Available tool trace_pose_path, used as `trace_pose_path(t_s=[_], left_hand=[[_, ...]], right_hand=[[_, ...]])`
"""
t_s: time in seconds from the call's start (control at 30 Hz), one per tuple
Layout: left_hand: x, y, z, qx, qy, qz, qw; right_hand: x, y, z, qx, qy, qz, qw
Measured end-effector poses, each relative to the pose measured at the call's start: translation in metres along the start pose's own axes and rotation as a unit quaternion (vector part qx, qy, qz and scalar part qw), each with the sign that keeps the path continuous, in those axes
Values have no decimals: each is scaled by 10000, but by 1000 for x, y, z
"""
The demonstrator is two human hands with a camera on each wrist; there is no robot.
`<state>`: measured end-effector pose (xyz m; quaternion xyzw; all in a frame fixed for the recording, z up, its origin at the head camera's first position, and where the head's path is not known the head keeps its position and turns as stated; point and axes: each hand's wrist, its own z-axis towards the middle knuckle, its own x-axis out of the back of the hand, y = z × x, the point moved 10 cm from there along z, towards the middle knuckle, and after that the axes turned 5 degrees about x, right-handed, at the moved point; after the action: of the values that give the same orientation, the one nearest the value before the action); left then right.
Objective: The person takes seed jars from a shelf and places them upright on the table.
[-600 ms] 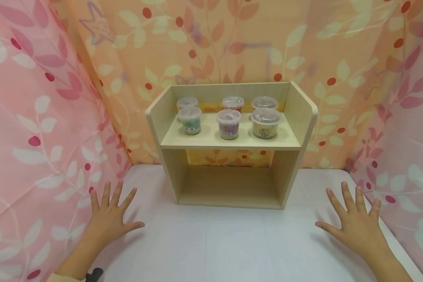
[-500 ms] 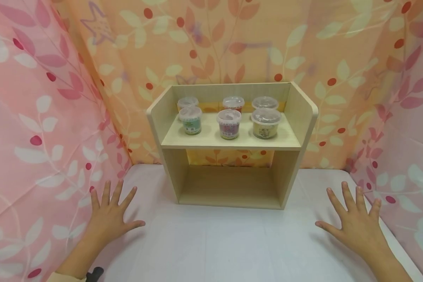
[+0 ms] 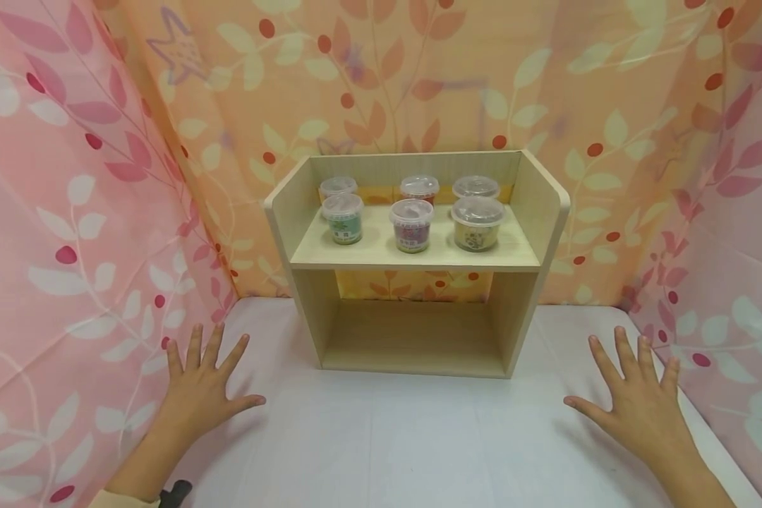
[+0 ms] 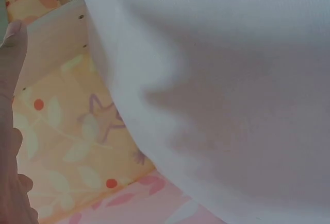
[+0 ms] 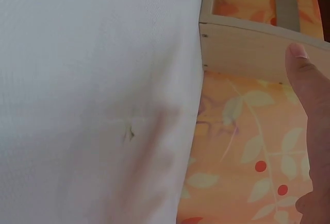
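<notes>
My left hand (image 3: 197, 395) hovers over the white tabletop at the left, fingers spread, holding nothing. At the right, my right hand (image 3: 641, 409) is spread the same way with nothing in it. Between them stands a pale wooden shelf (image 3: 415, 267). Its upper board carries lidded plastic tubs in two rows. In front are a green-labelled tub (image 3: 346, 224), a purple-labelled tub (image 3: 412, 231) and a wider yellowish tub (image 3: 476, 229). Behind them, partly hidden, are a left tub (image 3: 338, 185), a red tub (image 3: 420, 187) and a wide clear-lidded tub (image 3: 476, 186). Neither hand touches the shelf.
A white cloth (image 3: 413, 437) covers the table. Floral curtains enclose it: pink at the left (image 3: 101, 233), orange at the back (image 3: 419, 77) and pink at the right (image 3: 730, 247). The shelf's lower compartment (image 3: 415, 335) shows a bare wooden floor. A black strap end (image 3: 176, 492) lies by the left wrist.
Both hands shift very slightly inward, the left to the right and the right to the left, still spread. The head view tilts a little; the tubs and shelf stay as they were.
</notes>
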<state>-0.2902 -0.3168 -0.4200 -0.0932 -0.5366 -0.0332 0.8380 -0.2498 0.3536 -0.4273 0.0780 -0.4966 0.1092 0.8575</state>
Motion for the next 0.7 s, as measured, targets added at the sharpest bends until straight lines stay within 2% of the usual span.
trace_pose_path(t_s=[0.17,0.37,0.57,0.7], left_hand=[[-1,2,1,19,11,10,10000],[-2,6,8,233,23,-208,9995],[-8,13,15,415,-6,-824,9957],[-12,21,20,499,-95,-1326,9899]], right_hand=[[1,-3,-1,11,63,107,9999],[8,-12,-1,124,293,265,9991],[15,-26,0,285,571,349,9974],[20,-33,-1,383,827,483,9947]])
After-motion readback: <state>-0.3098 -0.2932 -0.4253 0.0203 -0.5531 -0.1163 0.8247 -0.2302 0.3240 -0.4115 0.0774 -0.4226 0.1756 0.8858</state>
